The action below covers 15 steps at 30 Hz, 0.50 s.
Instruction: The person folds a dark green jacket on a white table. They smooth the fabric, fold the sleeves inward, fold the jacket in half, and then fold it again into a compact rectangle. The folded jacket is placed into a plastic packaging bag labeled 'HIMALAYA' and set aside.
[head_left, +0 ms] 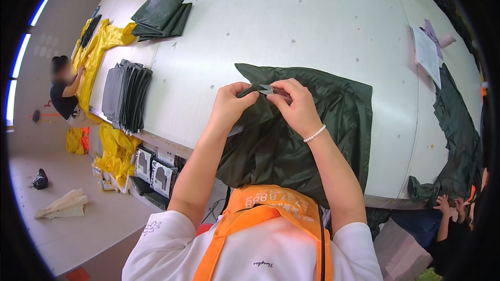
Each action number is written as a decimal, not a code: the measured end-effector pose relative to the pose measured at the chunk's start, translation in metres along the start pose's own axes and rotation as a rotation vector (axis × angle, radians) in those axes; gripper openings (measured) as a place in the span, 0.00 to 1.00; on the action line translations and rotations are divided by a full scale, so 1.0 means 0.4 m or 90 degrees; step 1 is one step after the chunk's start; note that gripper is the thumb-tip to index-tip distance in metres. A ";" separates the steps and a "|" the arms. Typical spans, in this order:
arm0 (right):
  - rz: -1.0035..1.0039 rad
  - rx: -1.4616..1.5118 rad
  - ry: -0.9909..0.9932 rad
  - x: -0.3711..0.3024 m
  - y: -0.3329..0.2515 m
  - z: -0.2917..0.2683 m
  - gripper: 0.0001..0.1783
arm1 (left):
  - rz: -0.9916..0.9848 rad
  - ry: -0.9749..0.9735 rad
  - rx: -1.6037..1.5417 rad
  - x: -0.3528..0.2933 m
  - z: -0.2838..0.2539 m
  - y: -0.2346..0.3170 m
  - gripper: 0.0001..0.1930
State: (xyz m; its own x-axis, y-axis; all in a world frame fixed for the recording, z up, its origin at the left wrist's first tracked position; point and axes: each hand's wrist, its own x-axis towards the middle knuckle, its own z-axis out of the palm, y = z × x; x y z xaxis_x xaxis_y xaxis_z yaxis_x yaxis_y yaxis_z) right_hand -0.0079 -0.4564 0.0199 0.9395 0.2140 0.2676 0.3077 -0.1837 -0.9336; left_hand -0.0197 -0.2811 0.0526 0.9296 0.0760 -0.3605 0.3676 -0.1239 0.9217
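Observation:
A dark green garment (341, 109) of thin, shiny fabric lies spread at the near edge of the table, part of it hanging over my lap. My left hand (232, 105) pinches a fold of its edge between thumb and fingers. Small thread snips (266, 89) with silver blades are in my right hand (298, 106), their tips pointing left at the pinched fabric. Most of the snips' handle is hidden by my fingers. Both hands are close together above the garment. Whether a thread sits between the blades is too small to tell.
To the left stand a stack of folded dark garments (125, 93) and a folded dark green bundle (162, 18). A person (67, 86) handles a yellow garment (101, 44) beyond. Packages (159, 174) sit below the edge. At right, another person's hands touch a dark green garment (458, 130) near papers (427, 57).

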 end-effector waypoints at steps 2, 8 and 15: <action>-0.036 -0.048 0.007 0.005 0.006 0.002 0.11 | -0.003 -0.007 -0.015 -0.001 -0.003 0.001 0.09; -0.082 -0.088 0.000 0.015 0.018 0.000 0.09 | 0.006 -0.032 -0.113 0.002 -0.020 -0.015 0.08; -0.146 -0.175 -0.027 0.032 0.012 -0.022 0.08 | 0.013 -0.009 -0.151 -0.004 -0.015 -0.009 0.08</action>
State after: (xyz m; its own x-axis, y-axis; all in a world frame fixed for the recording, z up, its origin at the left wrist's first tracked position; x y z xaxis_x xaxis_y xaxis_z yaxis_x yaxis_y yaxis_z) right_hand 0.0071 -0.4630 0.0210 0.8356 0.3189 0.4473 0.5447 -0.3756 -0.7498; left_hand -0.0228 -0.2750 0.0507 0.9378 0.0617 -0.3417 0.3338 0.1108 0.9361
